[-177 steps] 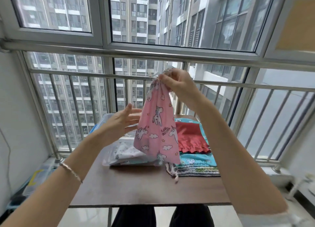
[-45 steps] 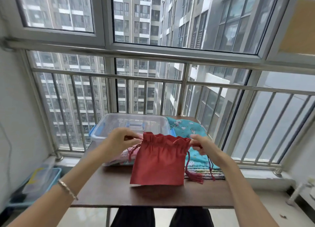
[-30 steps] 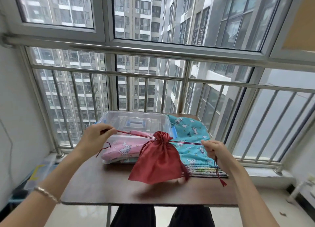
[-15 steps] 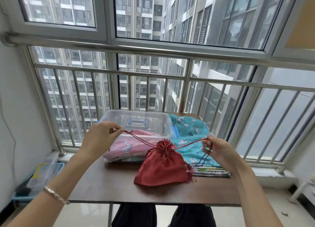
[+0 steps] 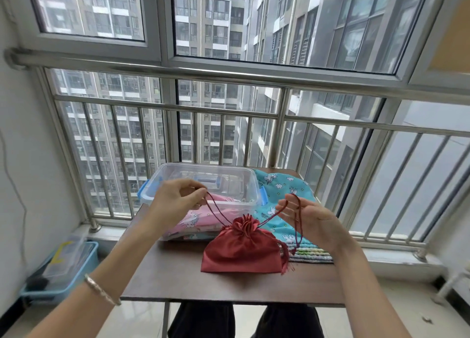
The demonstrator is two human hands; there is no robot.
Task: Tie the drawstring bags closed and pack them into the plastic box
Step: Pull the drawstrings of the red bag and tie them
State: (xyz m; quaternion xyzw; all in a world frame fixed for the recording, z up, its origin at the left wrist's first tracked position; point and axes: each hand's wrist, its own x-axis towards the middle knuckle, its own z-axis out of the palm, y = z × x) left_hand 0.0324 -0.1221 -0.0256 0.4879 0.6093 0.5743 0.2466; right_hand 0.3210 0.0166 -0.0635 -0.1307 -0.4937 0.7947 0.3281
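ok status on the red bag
Left hand pinches dark red cord, right hand has it looped. Red satin drawstring bag cinched, on brown table, unboxed. Nothing blocking.
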